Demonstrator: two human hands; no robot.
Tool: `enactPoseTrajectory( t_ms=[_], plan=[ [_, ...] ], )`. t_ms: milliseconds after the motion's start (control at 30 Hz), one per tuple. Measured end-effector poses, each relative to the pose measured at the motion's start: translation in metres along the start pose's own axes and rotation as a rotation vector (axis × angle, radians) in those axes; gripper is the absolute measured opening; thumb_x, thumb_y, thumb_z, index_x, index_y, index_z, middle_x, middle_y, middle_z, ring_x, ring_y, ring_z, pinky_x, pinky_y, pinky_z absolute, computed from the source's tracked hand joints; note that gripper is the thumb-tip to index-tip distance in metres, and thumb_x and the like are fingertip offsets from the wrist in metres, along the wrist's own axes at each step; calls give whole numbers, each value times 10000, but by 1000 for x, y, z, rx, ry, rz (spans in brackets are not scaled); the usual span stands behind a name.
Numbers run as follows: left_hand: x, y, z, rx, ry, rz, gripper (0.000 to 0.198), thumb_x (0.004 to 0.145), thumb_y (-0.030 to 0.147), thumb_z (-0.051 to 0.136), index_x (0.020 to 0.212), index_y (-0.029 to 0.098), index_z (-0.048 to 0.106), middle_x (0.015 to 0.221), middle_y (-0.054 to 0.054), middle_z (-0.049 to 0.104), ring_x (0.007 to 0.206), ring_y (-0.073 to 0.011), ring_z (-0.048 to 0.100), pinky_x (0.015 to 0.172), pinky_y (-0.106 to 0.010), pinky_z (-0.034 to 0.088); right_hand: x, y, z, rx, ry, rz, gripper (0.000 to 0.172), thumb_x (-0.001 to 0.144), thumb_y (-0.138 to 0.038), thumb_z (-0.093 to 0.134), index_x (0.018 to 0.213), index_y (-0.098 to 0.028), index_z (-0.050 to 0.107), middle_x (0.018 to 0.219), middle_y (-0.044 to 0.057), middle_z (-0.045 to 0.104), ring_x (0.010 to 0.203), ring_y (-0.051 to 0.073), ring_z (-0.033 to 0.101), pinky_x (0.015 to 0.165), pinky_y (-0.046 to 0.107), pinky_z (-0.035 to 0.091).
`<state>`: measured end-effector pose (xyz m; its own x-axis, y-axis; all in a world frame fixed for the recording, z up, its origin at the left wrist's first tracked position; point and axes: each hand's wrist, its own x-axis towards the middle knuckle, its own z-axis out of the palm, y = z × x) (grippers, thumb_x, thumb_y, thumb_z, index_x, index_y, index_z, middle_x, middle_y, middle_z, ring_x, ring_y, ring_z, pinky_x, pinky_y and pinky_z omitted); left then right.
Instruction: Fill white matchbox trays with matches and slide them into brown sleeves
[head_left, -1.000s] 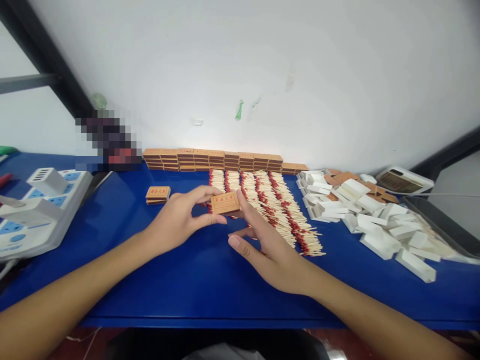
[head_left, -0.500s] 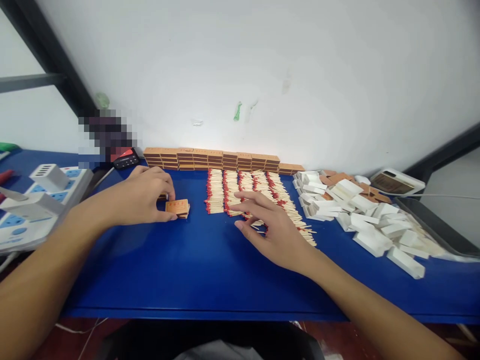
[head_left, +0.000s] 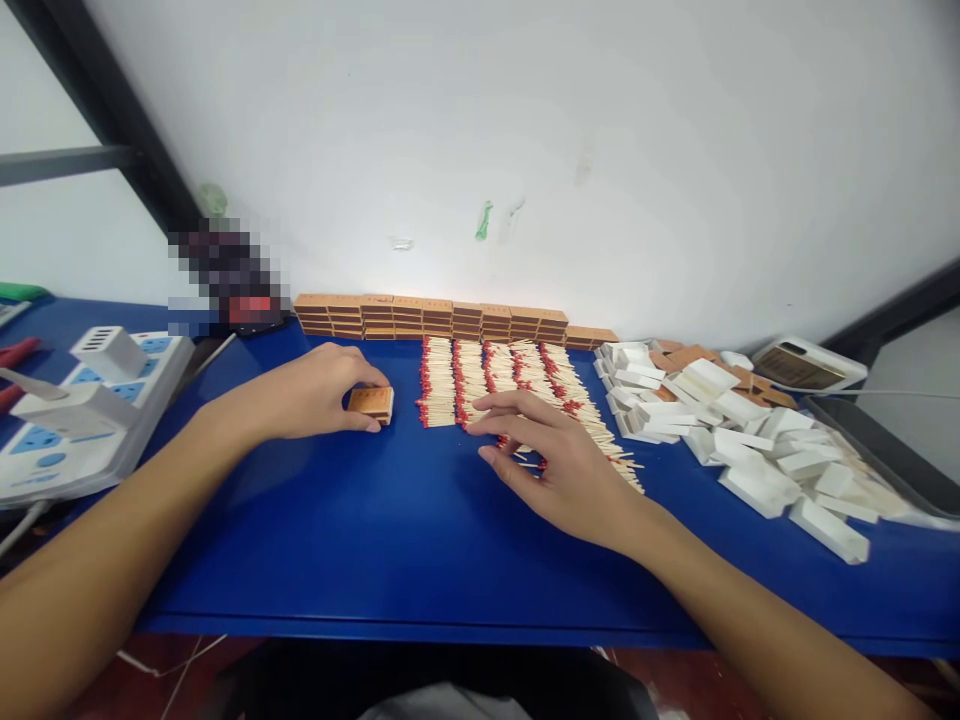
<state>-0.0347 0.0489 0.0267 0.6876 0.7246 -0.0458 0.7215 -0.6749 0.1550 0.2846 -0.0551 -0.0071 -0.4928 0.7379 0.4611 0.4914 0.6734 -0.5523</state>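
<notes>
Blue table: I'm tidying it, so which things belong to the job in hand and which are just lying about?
Likely for the job: matchboxes in the left hand, rows of matches, stacked boxes, white trays, brown pieces.
Likely just lying about: power strip, white-edged device, dark device.

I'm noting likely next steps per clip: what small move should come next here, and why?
Probably the left hand should ease open and leave the matchboxes where they are. Its thumb and fingers are around them, yet they appear to rest on the blue table already, while the right hand hovers by the matches, holding nothing visible.
</notes>
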Motion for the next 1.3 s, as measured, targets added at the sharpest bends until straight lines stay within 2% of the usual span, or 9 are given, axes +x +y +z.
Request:
enactPoseTrajectory(
  t_ms=[67,200,400,633,767,967,1200,1300],
  plan=[
    [6,-5,0,14,36,-27,381,899,542,747,1173,284,802,1040,-50,779,925,-252,685,798,-338,451,0,0,-1,-10,-2,7,258,1049,-167,585,1233,-274,732,1373,105,654,1191,223,698,858,359,667],
    [13,-17,0,81,84,-103,484,895,544,732,1260,229,773,1131,-93,784,1006,-292,710,846,-346,469,0,0,-1,-30,-1,9,244,1054,-183,589,1229,-278,730,1380,95,654,1183,218,700,858,355,661],
    [10,-27,-2,38,-3,-155,435,898,558,691,1191,252,792,1156,-54,811,987,-274,741,826,-322,488,0,1,0,-47,-14,-10,217,1058,-181,583,1206,-257,721,1363,108,655,1218,234,690,914,390,645],
    [-1,-39,-9,5,-49,-257,763,790,588,777,1428,178,690,1316,-142,758,1140,-348,709,953,-390,512,-1,0,-2,-47,-42,15,212,1064,-194,583,1217,-257,715,1406,105,632,1148,216,705,879,379,640],
    [-5,-47,-13,-25,-93,-340,809,757,571,791,1442,158,668,1329,-156,749,1149,-339,707,972,-389,522,-1,0,-3,-70,-47,9,191,1063,-200,587,1196,-248,716,1375,107,648,1147,225,709,898,393,638],
    [-5,-52,-11,-47,-63,-272,733,779,573,755,1406,200,691,1325,-141,758,1148,-337,714,941,-385,519,0,0,-3,-47,-70,4,207,1064,-188,572,1198,-258,714,1367,113,655,1213,241,685,949,422,648],
    [-2,-43,-8,-56,-9,-197,660,804,597,756,1327,195,731,1274,-122,779,1101,-312,729,901,-364,506,0,1,-3,-55,-63,-8,217,1061,-203,578,1203,-273,726,1345,107,674,1210,250,701,978,440,656],
    [0,-39,-6,-60,7,-179,601,839,613,745,1289,215,750,1195,-89,802,1015,-282,740,844,-335,501,1,1,-2,-58,-63,-10,217,1060,-204,580,1203,-268,729,1341,109,677,1211,248,703,978,431,656]
  ],
)
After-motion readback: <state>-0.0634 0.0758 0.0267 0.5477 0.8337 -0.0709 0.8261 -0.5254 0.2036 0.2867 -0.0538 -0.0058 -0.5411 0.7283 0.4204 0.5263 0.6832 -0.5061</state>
